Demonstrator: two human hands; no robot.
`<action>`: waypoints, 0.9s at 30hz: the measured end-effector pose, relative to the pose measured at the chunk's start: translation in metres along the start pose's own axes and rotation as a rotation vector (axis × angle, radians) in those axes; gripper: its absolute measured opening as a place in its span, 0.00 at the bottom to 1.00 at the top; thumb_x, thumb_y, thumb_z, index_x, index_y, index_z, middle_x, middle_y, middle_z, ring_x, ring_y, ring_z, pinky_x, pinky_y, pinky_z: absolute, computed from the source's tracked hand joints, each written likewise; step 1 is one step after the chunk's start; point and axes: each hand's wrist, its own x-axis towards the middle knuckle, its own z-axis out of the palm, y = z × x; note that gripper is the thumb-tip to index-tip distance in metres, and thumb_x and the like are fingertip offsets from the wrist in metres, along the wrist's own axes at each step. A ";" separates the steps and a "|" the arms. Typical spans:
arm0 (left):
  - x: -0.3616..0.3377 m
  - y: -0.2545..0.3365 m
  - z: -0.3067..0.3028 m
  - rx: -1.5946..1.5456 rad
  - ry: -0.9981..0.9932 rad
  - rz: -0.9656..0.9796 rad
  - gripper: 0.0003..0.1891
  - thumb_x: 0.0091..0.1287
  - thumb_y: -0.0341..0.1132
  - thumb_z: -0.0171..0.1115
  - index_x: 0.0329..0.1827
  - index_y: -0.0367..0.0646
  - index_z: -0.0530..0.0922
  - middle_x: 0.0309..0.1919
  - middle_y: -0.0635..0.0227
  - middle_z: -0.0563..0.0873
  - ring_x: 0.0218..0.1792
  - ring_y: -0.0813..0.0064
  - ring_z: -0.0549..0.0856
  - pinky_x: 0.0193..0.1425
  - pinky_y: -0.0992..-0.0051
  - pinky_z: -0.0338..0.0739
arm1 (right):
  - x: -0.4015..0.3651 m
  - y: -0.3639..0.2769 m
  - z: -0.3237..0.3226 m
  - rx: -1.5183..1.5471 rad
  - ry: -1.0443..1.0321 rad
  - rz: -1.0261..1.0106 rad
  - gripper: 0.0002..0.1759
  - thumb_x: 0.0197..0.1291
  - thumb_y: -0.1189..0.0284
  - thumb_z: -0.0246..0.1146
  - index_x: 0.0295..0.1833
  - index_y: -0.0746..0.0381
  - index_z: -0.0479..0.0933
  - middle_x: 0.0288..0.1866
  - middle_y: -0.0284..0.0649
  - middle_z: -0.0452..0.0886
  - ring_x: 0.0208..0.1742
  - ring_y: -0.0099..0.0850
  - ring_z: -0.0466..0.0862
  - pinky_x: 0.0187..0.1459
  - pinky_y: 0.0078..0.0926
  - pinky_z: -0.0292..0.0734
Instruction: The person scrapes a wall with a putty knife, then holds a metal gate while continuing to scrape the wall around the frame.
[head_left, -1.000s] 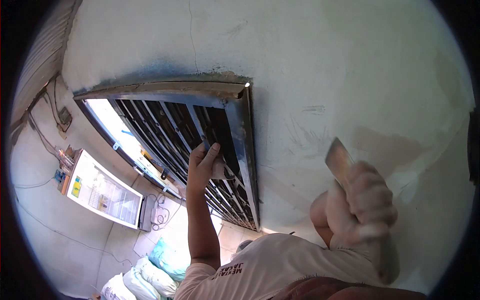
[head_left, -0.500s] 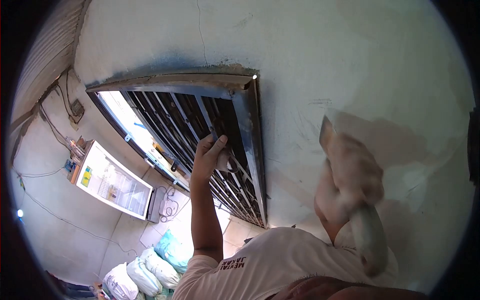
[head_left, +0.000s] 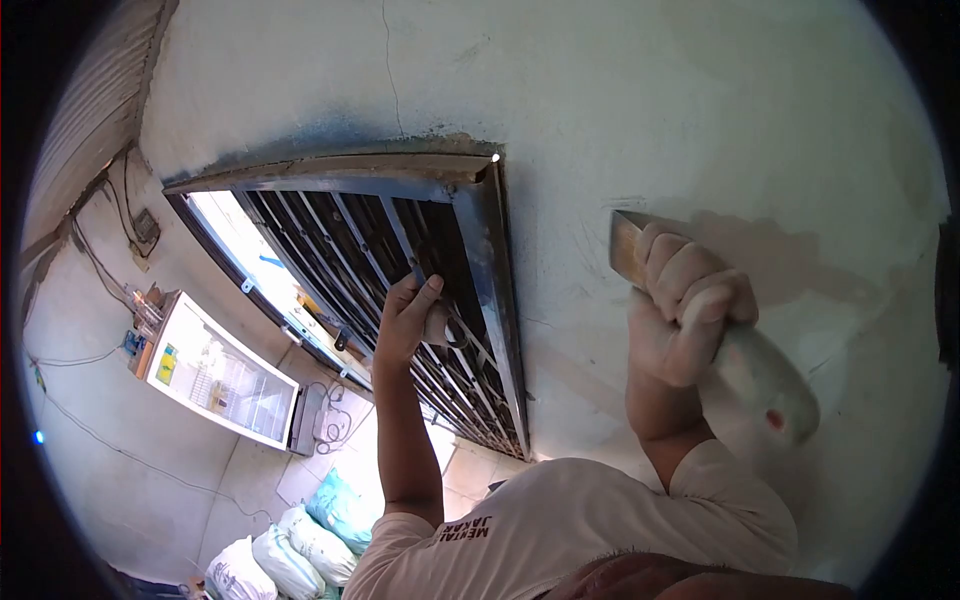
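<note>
Scraper (head_left: 750,355) gouging is the likeliest fault: the wall (head_left: 580,90) could be cut if the tool were tipped and one corner of the blade (head_left: 626,250) were pressed harder than the other. Whether the plaster is touched by the blade cannot be told. Fine scratches (head_left: 628,204) are seen just beside the blade's upper corner, so the surface may be easily marked. Knuckles could be grazed as well, since the right hand (head_left: 688,300) is held near the wall, and the grip could be twisted if the blade were snagged on a rough spot.

The scraper is placed before the wall, beyond the right edge of the frame (head_left: 400,165) and below its upper right corner. It is enclosed by the right fingers, curled tightly into a fist; the blade is left projecting toward the frame, the handle (head_left: 780,390) on the opposite side. By the left hand (head_left: 408,315) a pale tool (head_left: 436,326) is pinched in front of the grille (head_left: 350,225); contact with the bars cannot be made out.
</note>
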 end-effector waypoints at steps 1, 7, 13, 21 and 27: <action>0.000 -0.002 0.000 0.005 0.007 0.004 0.12 0.68 0.39 0.57 0.36 0.38 0.77 0.23 0.76 0.78 0.23 0.86 0.75 0.27 0.84 0.68 | 0.003 -0.002 0.005 0.218 0.058 -0.052 0.08 0.51 0.77 0.51 0.22 0.60 0.61 0.20 0.35 0.65 0.19 0.24 0.60 0.30 0.28 0.67; 0.001 0.002 -0.001 0.021 0.011 -0.004 0.12 0.68 0.39 0.57 0.33 0.39 0.77 0.22 0.76 0.78 0.23 0.86 0.75 0.27 0.84 0.68 | 0.012 -0.002 0.013 0.520 0.033 -0.112 0.11 0.56 0.74 0.51 0.24 0.57 0.58 0.19 0.31 0.58 0.20 0.23 0.56 0.27 0.27 0.58; 0.001 0.000 -0.001 0.030 0.022 0.024 0.12 0.68 0.39 0.56 0.33 0.39 0.77 0.24 0.77 0.78 0.24 0.87 0.74 0.29 0.84 0.68 | 0.008 -0.018 -0.005 0.655 -0.006 -0.305 0.12 0.58 0.76 0.49 0.25 0.56 0.54 0.19 0.29 0.54 0.21 0.22 0.52 0.26 0.26 0.52; 0.002 -0.004 0.000 0.047 0.029 0.053 0.12 0.68 0.40 0.57 0.36 0.38 0.78 0.26 0.79 0.78 0.27 0.89 0.73 0.32 0.85 0.68 | 0.006 -0.008 0.004 0.504 0.044 -0.252 0.11 0.57 0.77 0.52 0.26 0.59 0.57 0.17 0.34 0.60 0.19 0.26 0.60 0.27 0.26 0.61; 0.001 -0.007 -0.003 0.031 0.025 -0.001 0.12 0.68 0.40 0.57 0.37 0.38 0.78 0.26 0.78 0.78 0.26 0.88 0.74 0.31 0.84 0.69 | 0.011 -0.006 0.027 0.323 0.133 0.061 0.13 0.59 0.71 0.49 0.23 0.59 0.57 0.17 0.33 0.58 0.19 0.24 0.55 0.25 0.29 0.54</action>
